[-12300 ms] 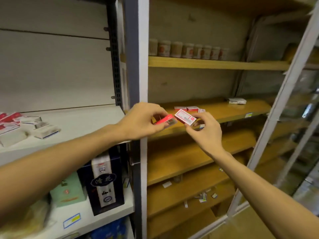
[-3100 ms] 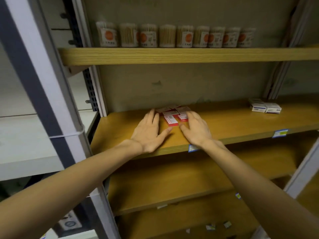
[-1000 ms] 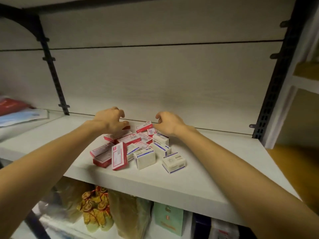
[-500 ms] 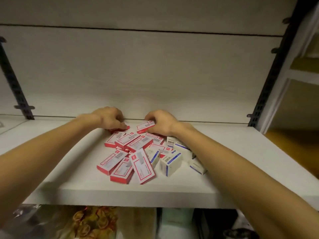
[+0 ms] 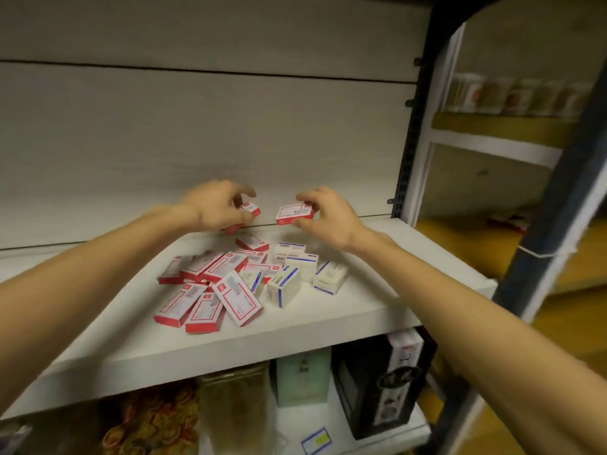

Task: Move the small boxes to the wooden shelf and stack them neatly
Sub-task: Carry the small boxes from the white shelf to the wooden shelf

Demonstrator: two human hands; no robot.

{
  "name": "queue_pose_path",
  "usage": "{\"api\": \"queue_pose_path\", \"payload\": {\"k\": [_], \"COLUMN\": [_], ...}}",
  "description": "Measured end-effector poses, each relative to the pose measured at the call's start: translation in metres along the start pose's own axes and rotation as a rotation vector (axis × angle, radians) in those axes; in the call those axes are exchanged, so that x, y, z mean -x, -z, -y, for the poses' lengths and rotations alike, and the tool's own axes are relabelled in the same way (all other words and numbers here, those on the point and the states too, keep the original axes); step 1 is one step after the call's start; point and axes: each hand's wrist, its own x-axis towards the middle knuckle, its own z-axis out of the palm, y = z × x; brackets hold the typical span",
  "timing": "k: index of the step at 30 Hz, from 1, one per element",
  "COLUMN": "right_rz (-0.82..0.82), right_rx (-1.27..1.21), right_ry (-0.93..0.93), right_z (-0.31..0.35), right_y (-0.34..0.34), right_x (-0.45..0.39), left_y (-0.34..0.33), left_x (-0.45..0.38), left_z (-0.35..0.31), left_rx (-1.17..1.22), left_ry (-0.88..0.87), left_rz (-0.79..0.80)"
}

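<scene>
We have a small red-and-white cardboard box (image 5: 294, 214) pinched in the right hand (image 5: 323, 218), thumb under it and fingers curled over its top, lifted clear of the white shelf board (image 5: 328, 318). The left hand (image 5: 216, 206) grips a second small red-and-white box (image 5: 250, 209), fingers curled round it so that only one end shows past the fingertips; a red edge below that palm may be another box, but we cannot tell. The two held boxes are apart, with a gap between the hands. Below and nearer to us than the fingers lies the loose heap of flat red-and-white boxes (image 5: 210, 290), and beside it, under the right wrist, the cluster of white boxes with blue stripes (image 5: 295, 274), some upright and some tipped. We judge this to be the pickup step: a box in each hand, neither yet carried over. Well off to the right of the right hand is the wooden shelf (image 5: 466, 244) of the next unit, where something red lies blurred. The next move, as we judge it, calls for swinging both hands right past the dark metal upright (image 5: 412, 136) without clipping it, keeping each pinch firm, then setting the boxes down flat and square on one another.
</scene>
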Motion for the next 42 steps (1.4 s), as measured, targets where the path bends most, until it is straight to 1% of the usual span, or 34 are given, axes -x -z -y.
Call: {"api": "queue_pose_path", "payload": {"k": [4,9,12,16,19,22,27,31,37,42], "right_rz": [-0.091,-0.205,-0.254,-0.299,-0.373,-0.398,-0.422,-0.478,-0.540,-0.562], "right_rx": [0.007,0.006,0.009,0.042,0.035,0.046,0.105,0.137,0.111,0.068], "right_ry": [-0.029,-0.034,-0.066,-0.070,-0.133,-0.222,-0.347,-0.403,-0.525,-0.592], "right_z": [-0.034,-0.078,-0.101,-0.128,-0.154,-0.182,-0.225,-0.256,-0.313,-0.349], "right_y": [0.037,0.086,0.117,0.151,0.173,0.191,0.218,0.235,0.244,0.250], "right_x": [0.051,0.141,0.197,0.265,0.307,0.338,0.367,0.372,0.359,0.344], "left_y": [-0.005,-0.032,-0.048,-0.061,-0.070,-0.082,-0.103,-0.128,-0.162,-0.179], "left_x": [-0.001,0.006,0.012,0.030,0.042,0.047,0.040,0.022,-0.025,-0.063], "left_z": [-0.071,-0.175,-0.234,-0.303,-0.353,-0.398,-0.457,-0.495,-0.526,-0.544], "left_rx": [-0.013,0.016,0.051,0.021,-0.017,-0.056,-0.049,-0.008,0.039,0.074], "left_ry": [-0.137,-0.284,-0.391,-0.538,-0.670,-0.780,-0.875,-0.876,-0.724,-0.601], "left_rz": [-0.053,-0.093,-0.112,-0.157,-0.130,-0.080,-0.046,-0.024,-0.040,-0.127]}}
